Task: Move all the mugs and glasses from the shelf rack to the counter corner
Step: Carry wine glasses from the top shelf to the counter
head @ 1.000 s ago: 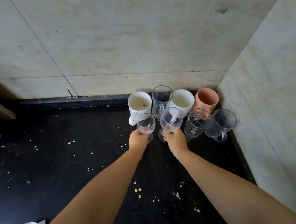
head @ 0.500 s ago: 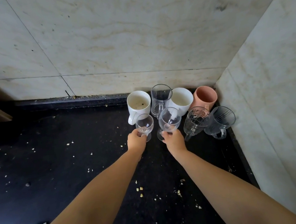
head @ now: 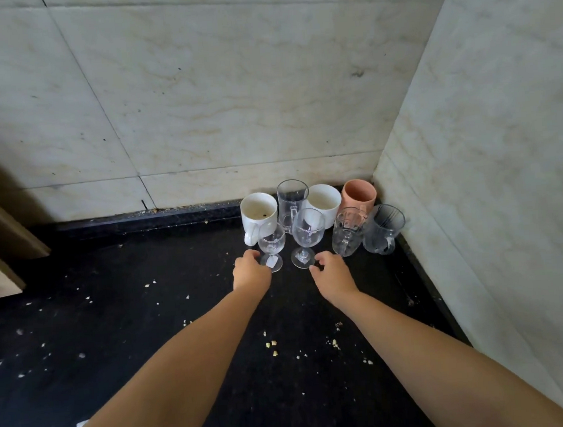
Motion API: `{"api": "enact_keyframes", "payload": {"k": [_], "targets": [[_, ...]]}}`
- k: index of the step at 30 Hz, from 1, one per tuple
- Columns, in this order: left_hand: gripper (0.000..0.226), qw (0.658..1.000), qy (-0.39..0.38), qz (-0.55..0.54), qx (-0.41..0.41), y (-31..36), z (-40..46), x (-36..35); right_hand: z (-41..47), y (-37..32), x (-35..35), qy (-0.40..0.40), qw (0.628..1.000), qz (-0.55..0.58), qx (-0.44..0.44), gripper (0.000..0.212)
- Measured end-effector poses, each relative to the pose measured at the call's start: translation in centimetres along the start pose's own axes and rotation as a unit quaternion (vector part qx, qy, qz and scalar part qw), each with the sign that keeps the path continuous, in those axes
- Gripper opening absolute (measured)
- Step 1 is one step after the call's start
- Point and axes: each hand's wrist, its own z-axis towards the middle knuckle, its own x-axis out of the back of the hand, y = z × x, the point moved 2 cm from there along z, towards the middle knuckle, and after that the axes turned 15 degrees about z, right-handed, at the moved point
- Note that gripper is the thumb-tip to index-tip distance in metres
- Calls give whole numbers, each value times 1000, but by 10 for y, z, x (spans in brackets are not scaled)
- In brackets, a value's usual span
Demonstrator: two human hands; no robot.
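Hovering open-fingered, your left hand (head: 251, 271) and right hand (head: 332, 273) grip nothing beside two stemmed glasses (head: 272, 245) on the worktop (head: 114, 325). A careless brush could topple either into the crowded mugs (head: 258, 215).

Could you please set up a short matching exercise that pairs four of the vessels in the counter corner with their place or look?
Things:
1. pink cup
2. left white mug
3. small stemmed glass
4. tall clear glass mug

Descriptions:
A. nearest the left hand, tag on its stem
B. back row, closest to the side wall
C. back row, between the two white mugs
D. dark speck inside, handle facing the camera

Pairs: 1-B, 2-D, 3-A, 4-C
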Motion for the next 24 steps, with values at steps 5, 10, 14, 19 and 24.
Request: {"api": "enact_keyframes", "payload": {"k": [5,10,14,19,24], "targets": [[40,974,44,199,-98,-5,-36,17,-32,-26,7,-36,959,-241,143,39],[40,949,82,280,-119,-19,-70,47,-55,-48,6,-83,904,-351,229,38],[40,952,121,275,-59,-49,-112,70,-73,-68,-5,-113,876,-363,297,38],[39,959,159,225,63,-109,-188,73,-123,-84,-36,-174,825,-369,390,37],[38,949,194,180,170,-172,-276,62,-197,-84,-88,-254,754,-385,466,38]]}}
